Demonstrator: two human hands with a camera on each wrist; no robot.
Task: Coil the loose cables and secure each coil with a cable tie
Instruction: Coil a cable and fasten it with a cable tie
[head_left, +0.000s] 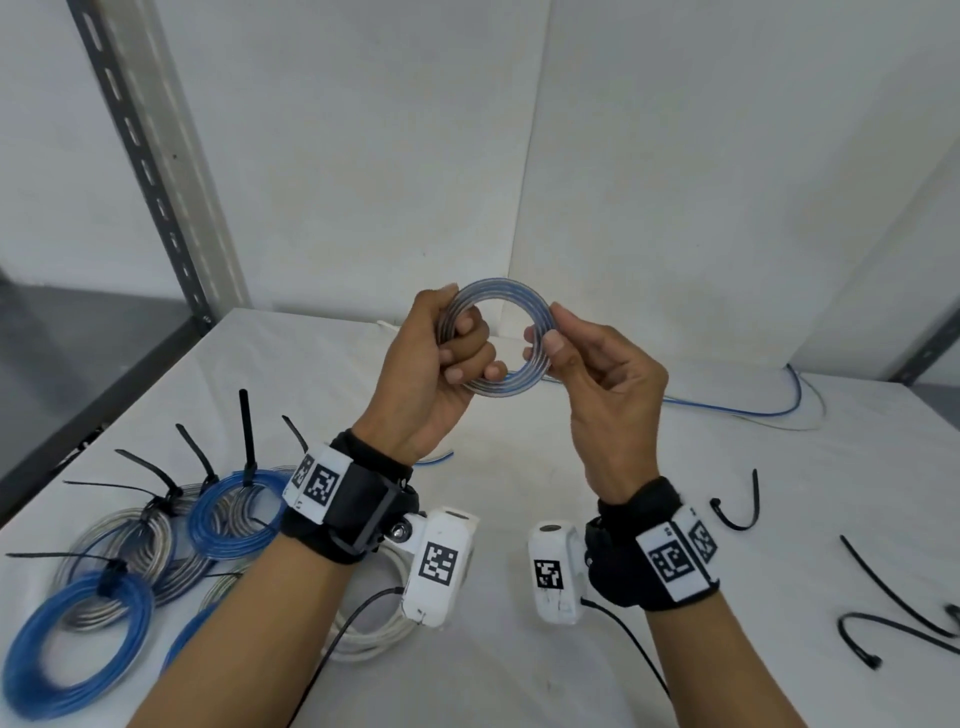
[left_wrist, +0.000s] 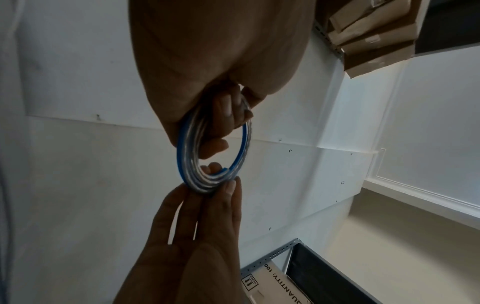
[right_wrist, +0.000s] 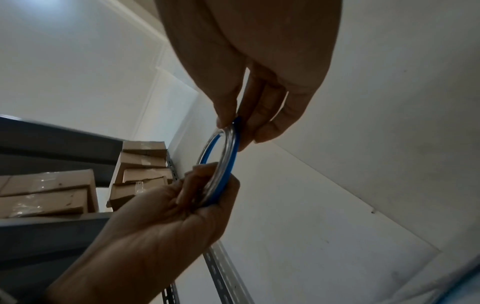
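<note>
A small coil of clear and blue cable is held up in the air above the white table. My left hand grips its left side with the fingers curled through the ring. My right hand pinches the right side between thumb and fingertips. In the left wrist view the coil hangs below my left hand, and the right hand's fingertips pinch its lower edge. The right wrist view shows the coil edge-on between both hands. Loose black cable ties lie at the right.
Several tied blue and clear coils with black ties lie at the front left, beside a white cable coil. A loose blue cable trails along the back right. Metal shelf uprights stand at the table's left. Cardboard boxes sit on shelves.
</note>
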